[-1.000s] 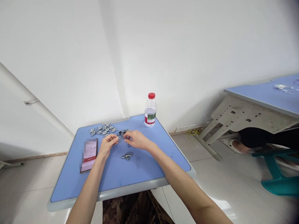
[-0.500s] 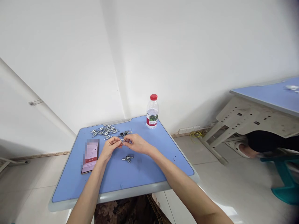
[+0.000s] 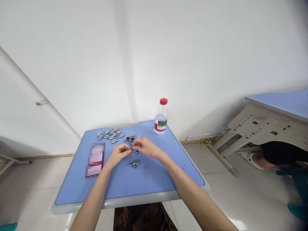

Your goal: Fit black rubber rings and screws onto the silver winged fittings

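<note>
Over the middle of the blue table (image 3: 154, 179), my left hand (image 3: 120, 153) and my right hand (image 3: 145, 147) meet with pinched fingertips around a small part too tiny to identify. A dark ring (image 3: 137, 152) shows just below my right fingertips. Nearer to me, a few small metal parts (image 3: 134, 164) lie on the table. Behind my right hand are more metal parts with black round pieces (image 3: 130, 138). Several similar metal pieces (image 3: 112, 134) lie grouped at the back left.
A phone (image 3: 95, 162) with a lit screen lies left of my left forearm. A red-capped water bottle (image 3: 161, 118) stands at the back right edge. Another desk (image 3: 269, 118) and part of a person's foot (image 3: 261, 161) are at the right.
The view has shifted, so the table and its objects sit slightly to the right. My fingertips are still together, and a dark ring now shows below my right fingers.
</note>
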Demonstrator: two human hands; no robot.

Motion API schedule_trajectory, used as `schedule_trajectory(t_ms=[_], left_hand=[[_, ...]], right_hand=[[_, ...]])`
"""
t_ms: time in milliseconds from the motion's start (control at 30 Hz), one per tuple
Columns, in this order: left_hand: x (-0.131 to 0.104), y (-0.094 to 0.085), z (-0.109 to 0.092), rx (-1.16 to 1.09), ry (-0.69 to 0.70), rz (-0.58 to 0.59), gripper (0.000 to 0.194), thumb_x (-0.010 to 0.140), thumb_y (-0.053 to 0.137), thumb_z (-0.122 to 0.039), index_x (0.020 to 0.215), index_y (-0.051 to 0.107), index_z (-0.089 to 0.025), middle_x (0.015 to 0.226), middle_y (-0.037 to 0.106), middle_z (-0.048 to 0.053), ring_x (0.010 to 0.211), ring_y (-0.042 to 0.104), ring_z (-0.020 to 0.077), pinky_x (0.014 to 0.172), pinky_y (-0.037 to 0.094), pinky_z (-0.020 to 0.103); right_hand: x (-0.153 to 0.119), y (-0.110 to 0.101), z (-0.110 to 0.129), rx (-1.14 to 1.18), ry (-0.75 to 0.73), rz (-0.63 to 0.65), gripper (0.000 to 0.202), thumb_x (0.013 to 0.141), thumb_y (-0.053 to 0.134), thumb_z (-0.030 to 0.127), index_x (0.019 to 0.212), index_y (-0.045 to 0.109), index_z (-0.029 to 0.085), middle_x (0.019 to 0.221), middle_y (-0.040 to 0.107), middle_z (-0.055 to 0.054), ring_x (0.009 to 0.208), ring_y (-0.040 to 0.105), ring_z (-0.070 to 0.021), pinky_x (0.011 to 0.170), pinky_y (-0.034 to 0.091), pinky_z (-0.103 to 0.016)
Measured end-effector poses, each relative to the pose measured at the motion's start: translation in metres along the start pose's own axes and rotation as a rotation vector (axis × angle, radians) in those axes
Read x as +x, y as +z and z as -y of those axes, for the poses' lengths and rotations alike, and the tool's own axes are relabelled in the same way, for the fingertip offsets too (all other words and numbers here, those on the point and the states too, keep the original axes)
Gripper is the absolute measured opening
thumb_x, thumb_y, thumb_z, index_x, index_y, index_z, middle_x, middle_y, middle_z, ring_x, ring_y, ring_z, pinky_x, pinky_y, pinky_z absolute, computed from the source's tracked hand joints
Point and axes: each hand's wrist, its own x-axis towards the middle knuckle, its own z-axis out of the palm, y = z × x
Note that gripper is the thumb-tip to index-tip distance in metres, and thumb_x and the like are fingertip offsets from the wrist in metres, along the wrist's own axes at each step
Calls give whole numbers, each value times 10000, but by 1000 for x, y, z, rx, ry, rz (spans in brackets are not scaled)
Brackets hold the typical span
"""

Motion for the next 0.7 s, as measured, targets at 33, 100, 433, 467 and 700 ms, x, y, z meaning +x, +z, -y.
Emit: schedule_trajectory(t_ms=[33, 100, 433, 467, 700], left_hand=[[0, 0, 1, 11, 1, 8, 237, 718, 705, -384, 730, 616, -164, 679, 634, 11, 638, 584, 148, 641, 445, 265], [0, -1, 2, 40, 3, 22, 226, 728, 695, -380, 767, 635, -165, 721, 638, 17, 664, 581, 150, 655, 443, 266], [-27, -20, -18, 314, 45, 252, 384, 714, 722, -330, 1074, 633, -234, 1111, 583, 54, 983, 520, 211, 861, 401, 312], [-30, -20, -19, 337, 31, 284, 419, 704, 731, -336, 1097, 620, -242, 1130, 562, 53, 995, 506, 213, 872, 397, 316], [-34, -9, -16, 397, 16, 357, 344, 727, 701, -304, 1049, 602, -230, 1058, 519, 49, 978, 472, 212, 886, 378, 331]], right_hand=[[0, -1, -2, 1, -1, 4, 108, 804, 540, 158, 784, 646, 166, 677, 585, 20, 622, 495, -106, 590, 361, -214], [0, -3, -4, -2, 3, -6, 117, 809, 529, 170, 796, 646, 168, 688, 592, 17, 626, 496, -108, 595, 365, -217], [5, -11, -4, -43, 47, -95, 116, 801, 514, 185, 796, 626, 153, 697, 618, 5, 630, 502, -116, 600, 369, -222], [4, -10, -5, -44, 45, -96, 117, 804, 515, 190, 796, 626, 152, 694, 615, 5, 626, 499, -115, 599, 367, -222], [-1, -8, -7, -61, 15, -76, 130, 820, 501, 189, 815, 628, 161, 692, 593, 16, 606, 468, -104, 591, 349, -220]])
